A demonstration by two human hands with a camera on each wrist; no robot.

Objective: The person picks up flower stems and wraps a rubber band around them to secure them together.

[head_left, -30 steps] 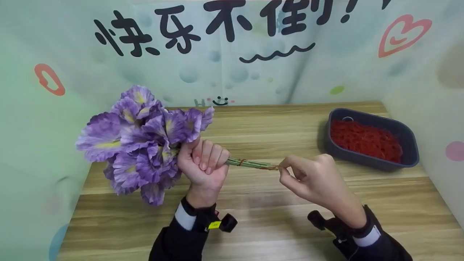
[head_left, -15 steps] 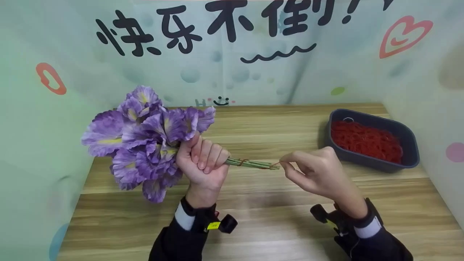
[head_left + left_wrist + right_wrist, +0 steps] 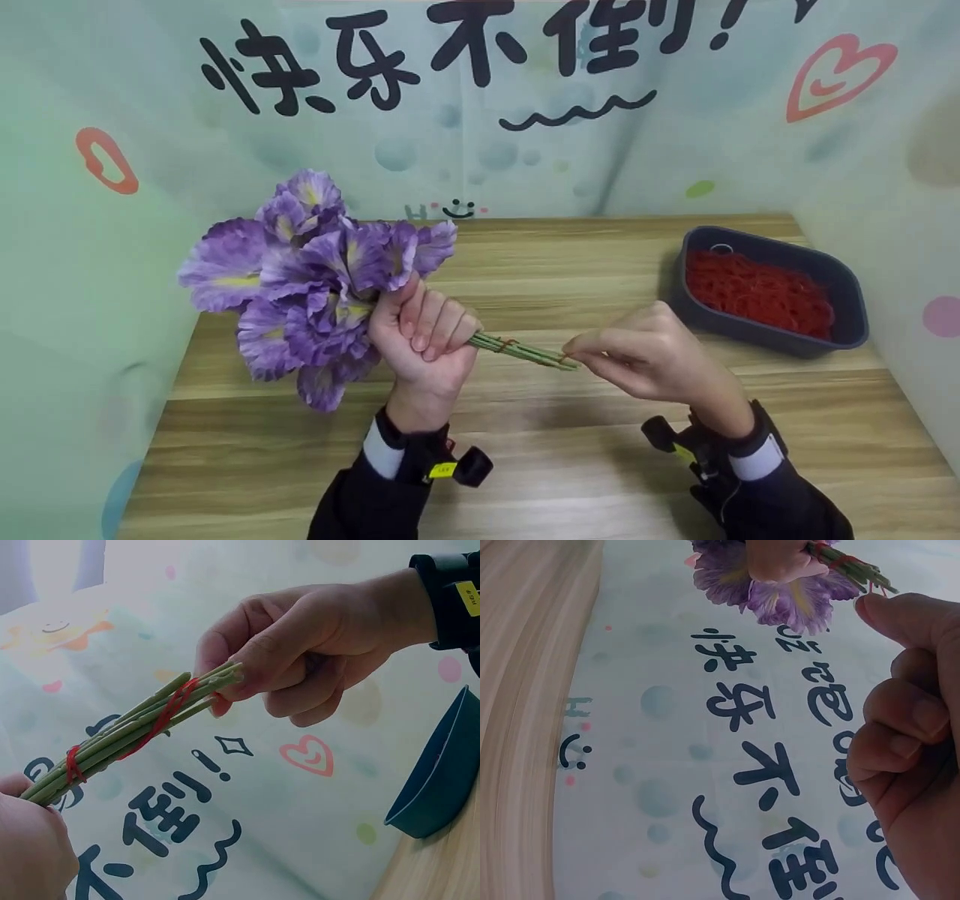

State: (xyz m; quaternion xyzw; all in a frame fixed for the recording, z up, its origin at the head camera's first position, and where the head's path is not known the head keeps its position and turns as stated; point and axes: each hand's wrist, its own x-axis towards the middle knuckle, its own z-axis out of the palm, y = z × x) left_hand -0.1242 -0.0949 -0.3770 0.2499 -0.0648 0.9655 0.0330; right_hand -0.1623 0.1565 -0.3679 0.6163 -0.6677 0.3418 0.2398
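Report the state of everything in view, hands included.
Purple flowers: bunched, petals open
Stems: gathered, banded
Left hand: gripping stems
Inner red band: wrapped round stems
Outer red band: slanting near stem ends
Right hand: pinching outer red band
Container: open, upright
Red bands: heaped in container

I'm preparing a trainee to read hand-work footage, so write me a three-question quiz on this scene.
1. True or false: a red band circles the green stems.
2. What lies heaped in the dark tub? A) purple petals; B) red bands; C) green leaves.
3. Which hand grips the stems just below the purple irises?

Key: 1. True. 2. B. 3. The left hand.
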